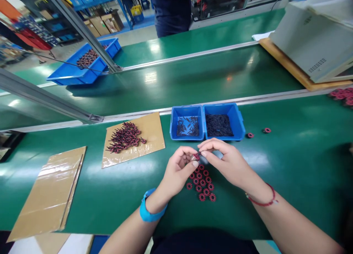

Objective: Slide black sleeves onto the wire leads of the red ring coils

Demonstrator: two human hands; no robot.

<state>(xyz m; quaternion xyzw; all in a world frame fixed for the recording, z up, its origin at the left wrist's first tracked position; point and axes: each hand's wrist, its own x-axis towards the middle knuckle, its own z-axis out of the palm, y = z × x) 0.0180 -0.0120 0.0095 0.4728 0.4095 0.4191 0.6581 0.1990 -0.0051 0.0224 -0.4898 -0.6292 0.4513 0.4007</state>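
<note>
My left hand (pixel 179 169) pinches a small red and black ring part (pixel 196 157) above the green table. The fingertips of my right hand (pixel 224 160) meet it from the right, closed on a thin dark piece at the ring. Just below my hands lies a group of red rings (pixel 206 191). Beyond them stand two blue bins: the left bin (pixel 187 135) holds scattered short black pieces, the right bin (pixel 237 123) many longer dark ones. Ring parts with black stems (pixel 125 138) are heaped on a cardboard sheet (pixel 153 130) to the left.
More cardboard (pixel 51 187) lies at the left. Two loose rings (pixel 267 130) sit right of the bins. Behind a metal rail are a blue tray (pixel 74 75) of parts and a grey machine (pixel 311 44) on a wooden board. A person (pixel 172 11) stands across the line.
</note>
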